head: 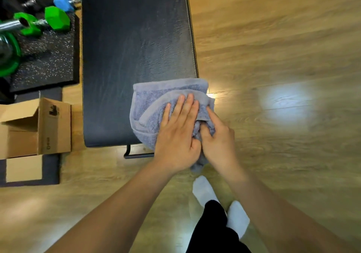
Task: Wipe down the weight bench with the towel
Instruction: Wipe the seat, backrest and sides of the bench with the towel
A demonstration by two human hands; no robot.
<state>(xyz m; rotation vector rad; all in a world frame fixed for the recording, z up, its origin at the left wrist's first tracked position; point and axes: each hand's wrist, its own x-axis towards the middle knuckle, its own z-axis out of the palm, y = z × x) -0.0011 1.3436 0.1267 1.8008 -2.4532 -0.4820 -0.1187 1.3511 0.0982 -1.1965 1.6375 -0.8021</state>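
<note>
Your left hand (176, 133) lies flat, fingers spread narrow, pressing the towel (154, 104) onto the bench (127, 38) at its near right corner; your right hand (216, 137) pinches the bunched edge. Press evenly and stroke far along the pad. Dumbbells (56, 18) and box (35, 127) crowd the left; the floor (273, 47) right is open.

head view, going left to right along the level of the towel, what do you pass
open brown cardboard box → black padded weight bench → grey-blue terry towel → left hand pressed flat on the towel → right hand gripping its bunched edge → bare light wooden floor
</note>
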